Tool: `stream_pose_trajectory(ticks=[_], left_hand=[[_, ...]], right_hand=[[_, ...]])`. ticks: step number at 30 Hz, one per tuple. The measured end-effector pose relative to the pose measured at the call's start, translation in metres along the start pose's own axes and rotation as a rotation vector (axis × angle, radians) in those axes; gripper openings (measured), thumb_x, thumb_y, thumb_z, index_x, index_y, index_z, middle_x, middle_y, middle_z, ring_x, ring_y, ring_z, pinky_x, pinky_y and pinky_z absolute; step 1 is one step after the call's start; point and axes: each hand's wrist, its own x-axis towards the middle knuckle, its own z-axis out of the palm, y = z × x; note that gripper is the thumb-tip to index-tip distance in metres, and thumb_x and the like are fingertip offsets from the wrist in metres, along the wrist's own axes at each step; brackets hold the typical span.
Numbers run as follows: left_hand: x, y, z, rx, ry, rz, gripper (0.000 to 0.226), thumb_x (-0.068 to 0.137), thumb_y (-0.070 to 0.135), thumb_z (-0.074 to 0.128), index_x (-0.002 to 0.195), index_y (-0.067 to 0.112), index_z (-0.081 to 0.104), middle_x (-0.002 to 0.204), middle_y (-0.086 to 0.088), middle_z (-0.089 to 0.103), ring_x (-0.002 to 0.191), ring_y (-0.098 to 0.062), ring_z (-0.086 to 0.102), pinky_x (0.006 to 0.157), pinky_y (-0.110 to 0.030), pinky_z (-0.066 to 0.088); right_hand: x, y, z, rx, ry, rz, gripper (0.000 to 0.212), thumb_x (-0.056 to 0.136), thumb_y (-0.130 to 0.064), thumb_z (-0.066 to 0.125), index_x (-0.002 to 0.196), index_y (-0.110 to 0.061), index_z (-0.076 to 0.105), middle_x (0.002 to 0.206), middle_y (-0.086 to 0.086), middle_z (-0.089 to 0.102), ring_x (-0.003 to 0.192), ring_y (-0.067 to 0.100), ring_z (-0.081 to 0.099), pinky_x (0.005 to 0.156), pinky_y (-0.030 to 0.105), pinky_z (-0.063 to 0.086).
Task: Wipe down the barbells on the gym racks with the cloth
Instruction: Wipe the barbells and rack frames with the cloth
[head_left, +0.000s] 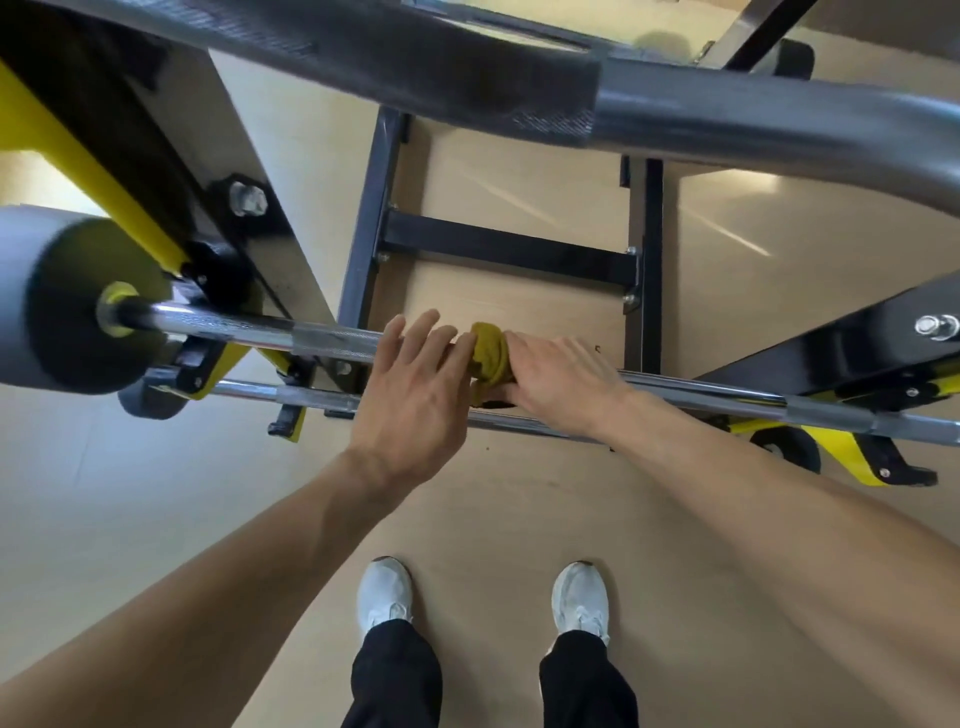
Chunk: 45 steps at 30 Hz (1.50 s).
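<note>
a person stands over a yellow and black rack (130, 171), looking straight down at two bare arms stretched forward. a chrome barbell (332, 338) lies across the rack from left to right, with a grey weight plate (67, 301) on its left end. a bunched olive-yellow cloth (488, 356) sits wrapped on the middle of this bar, between the two hands. the right hand (561, 384) lies over the bar just right of the cloth, palm down, its fingers curled forward against the cloth and touching it; how firmly it grips cannot be told, since the fingertips are hidden. the left hand (415, 389) is just left of the cloth with fingers spread and loose, the index side brushing the cloth's edge, not closed on anything. a second chrome bar (291, 395) runs parallel just nearer the person, passing beneath both hands. a thicker dark bar (727, 119), blurred, crosses the top of the view close to the camera. below, two white shoes (384, 592) and black trouser legs stand on the pale floor (130, 493).
</note>
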Motion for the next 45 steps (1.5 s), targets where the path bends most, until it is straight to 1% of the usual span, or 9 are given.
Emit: stream_pose_trajectory(ticks=[4,10,16,19,23,27,34,38,45], left_hand=[[-0.007,-0.017,-0.001,-0.060,0.057,-0.028,0.045,0.099,0.025,0.038,0.132,0.000,0.055,0.129,-0.017,0.058,0.133,-0.036,0.044,0.113,-0.055,0.030],[-0.023,-0.045,-0.011,-0.164,0.210,-0.235,0.044,0.091,0.014,0.039,0.127,-0.005,0.054,0.124,-0.023,0.055,0.124,-0.040,0.046,0.106,-0.052,0.037],[-0.041,-0.079,-0.036,-0.149,0.301,-0.509,0.043,0.089,0.002,0.047,0.132,0.000,0.053,0.123,-0.022,0.054,0.108,-0.039,0.048,0.092,-0.046,0.042],[-0.047,-0.086,-0.050,-0.294,0.305,-0.642,0.043,0.095,0.007,0.051,0.138,0.008,0.047,0.131,-0.015,0.048,0.107,-0.032,0.054,0.082,-0.034,0.045],[-0.051,-0.101,-0.070,-0.342,0.449,-0.700,0.033,0.096,0.010,0.057,0.129,0.009,0.058,0.122,-0.012,0.059,0.097,-0.025,0.060,0.080,-0.026,0.045],[-0.052,-0.132,-0.090,-0.260,0.512,-0.758,0.023,0.089,0.006,0.060,0.109,0.009,0.072,0.100,-0.010,0.065,0.079,-0.015,0.050,0.069,-0.025,0.038],[-0.060,-0.158,-0.100,-0.114,0.484,-0.704,0.023,0.094,0.006,0.056,0.109,0.004,0.074,0.100,-0.018,0.072,0.080,-0.031,0.061,0.069,-0.033,0.047],[-0.066,-0.148,-0.085,-0.062,0.334,-0.687,0.032,0.094,0.007,0.046,0.117,0.011,0.068,0.097,-0.016,0.066,0.072,-0.029,0.050,0.060,-0.033,0.036],[-0.070,-0.141,-0.068,0.092,0.275,-0.621,0.039,0.089,0.012,0.054,0.126,0.011,0.064,0.107,-0.021,0.061,0.092,-0.042,0.051,0.073,-0.045,0.043]], right_hand=[[0.017,-0.021,0.001,-0.016,-0.004,-0.011,0.051,0.093,-0.061,0.045,0.116,-0.016,0.049,0.108,0.003,0.065,0.085,0.028,0.063,0.069,0.036,0.044],[0.049,-0.079,-0.004,0.043,0.023,-0.004,0.021,0.102,-0.028,0.044,0.115,-0.012,0.049,0.104,0.008,0.063,0.075,0.025,0.056,0.069,0.038,0.047],[0.091,-0.137,0.015,-0.037,0.236,-0.108,0.026,0.099,-0.026,0.052,0.118,-0.008,0.052,0.103,0.010,0.059,0.079,0.024,0.058,0.067,0.036,0.050],[0.100,-0.160,0.031,-0.051,0.304,-0.074,0.037,0.092,-0.026,0.062,0.122,-0.008,0.052,0.112,0.012,0.060,0.097,0.030,0.060,0.084,0.045,0.051],[0.104,-0.203,0.043,0.445,0.537,0.055,0.034,0.095,-0.022,0.061,0.126,-0.010,0.054,0.123,0.010,0.056,0.114,0.025,0.052,0.103,0.040,0.043],[0.109,-0.232,0.040,1.028,0.613,0.087,0.039,0.088,-0.008,0.070,0.123,-0.008,0.054,0.122,0.009,0.057,0.111,0.020,0.055,0.096,0.031,0.050],[0.145,-0.234,0.044,0.534,0.465,-0.248,0.030,0.086,0.000,0.064,0.116,-0.004,0.069,0.115,0.011,0.065,0.108,0.027,0.057,0.089,0.045,0.051],[0.136,-0.224,0.035,0.382,0.407,-0.285,0.030,0.095,-0.009,0.059,0.124,-0.006,0.066,0.143,0.010,0.053,0.126,0.030,0.051,0.102,0.040,0.044],[0.123,-0.210,0.035,0.112,0.364,-0.321,0.037,0.098,-0.020,0.049,0.134,-0.023,0.060,0.158,-0.003,0.033,0.148,0.013,0.021,0.118,0.032,0.020]])
